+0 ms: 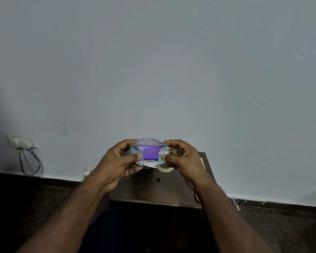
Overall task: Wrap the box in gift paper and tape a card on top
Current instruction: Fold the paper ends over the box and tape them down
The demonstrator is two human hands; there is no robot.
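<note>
The left hand [117, 161] and right hand [181, 157] are pinching the gift paper [135, 152] at either end of the box [150, 152]. Its long axis is lying left to right between the thumbs (purple end face still bare). The tape roll [164, 168] is waiting just below, nearer the right hand.

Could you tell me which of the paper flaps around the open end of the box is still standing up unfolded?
The top flap, the plain pale one rising above the purple box. The patterned side flaps are pressed inward by the left hand and right hand.

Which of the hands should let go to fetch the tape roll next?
Right, probably. The tape roll lies on the table just under the right hand, while the left hand sits farther from it and can keep pinching the gift paper around the purple box.
</note>
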